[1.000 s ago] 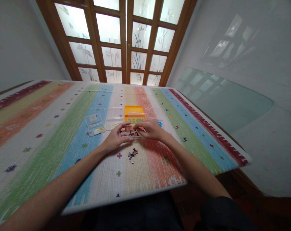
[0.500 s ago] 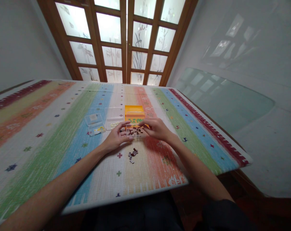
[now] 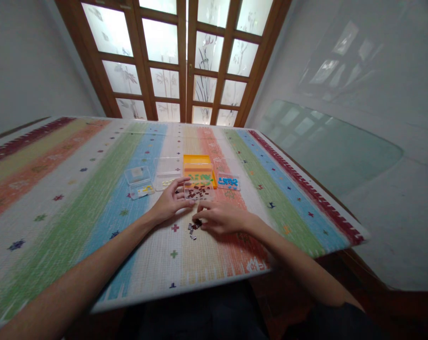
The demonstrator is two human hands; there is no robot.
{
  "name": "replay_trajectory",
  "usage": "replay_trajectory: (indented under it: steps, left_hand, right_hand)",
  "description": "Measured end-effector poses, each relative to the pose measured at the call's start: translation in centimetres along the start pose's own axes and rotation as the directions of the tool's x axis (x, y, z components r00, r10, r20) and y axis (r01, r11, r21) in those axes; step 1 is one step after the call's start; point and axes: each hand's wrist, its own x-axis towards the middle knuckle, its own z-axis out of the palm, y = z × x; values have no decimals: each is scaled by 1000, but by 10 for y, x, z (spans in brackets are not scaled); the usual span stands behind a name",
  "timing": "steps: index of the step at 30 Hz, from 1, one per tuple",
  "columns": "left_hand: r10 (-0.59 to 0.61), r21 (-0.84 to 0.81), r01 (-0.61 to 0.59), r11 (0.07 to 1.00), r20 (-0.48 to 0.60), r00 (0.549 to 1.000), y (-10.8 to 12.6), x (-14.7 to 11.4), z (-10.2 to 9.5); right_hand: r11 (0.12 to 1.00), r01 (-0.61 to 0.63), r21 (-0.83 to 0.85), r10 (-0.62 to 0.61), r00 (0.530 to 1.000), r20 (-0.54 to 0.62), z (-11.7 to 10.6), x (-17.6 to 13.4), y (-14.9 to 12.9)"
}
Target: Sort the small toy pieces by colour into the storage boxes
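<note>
A clear plastic box (image 3: 209,193) holding several small dark brown pieces (image 3: 200,191) stands in the middle of the table. My left hand (image 3: 169,202) grips its left side, fingers behind and thumb along the front. Nearer to me lies a small loose pile of brown pieces (image 3: 192,228), some with pale faces; their exact kind is too small to tell. My right hand (image 3: 223,217) is bent down over the right edge of this pile, its fingertips drawn together among the pieces. Whatever lies between those fingertips is hidden.
Behind the clear box is an orange box (image 3: 197,159) with green pieces in front. To its right stands a box of blue pieces (image 3: 228,181). Open clear cases with yellow pieces (image 3: 145,190) and cream pieces (image 3: 167,182) sit left. A striped cloth (image 3: 139,264) covers the table.
My right hand has moved from the clear box's right rim down toward me, onto the loose pile. The box of blue pieces is now uncovered. My left hand stays at the clear box.
</note>
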Motion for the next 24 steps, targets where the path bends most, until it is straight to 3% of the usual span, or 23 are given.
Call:
replay_trajectory:
  steps: [14, 24]
  left_hand:
    - [-12, -20, 12, 1000, -2, 1000, 2, 0, 1]
    - [9, -25, -9, 1000, 5, 1000, -1, 1, 0]
  right_hand:
    - [981, -174, -90, 173, 985, -18, 18, -2, 0]
    - [948, -231, -219, 219, 973, -78, 27, -3, -9]
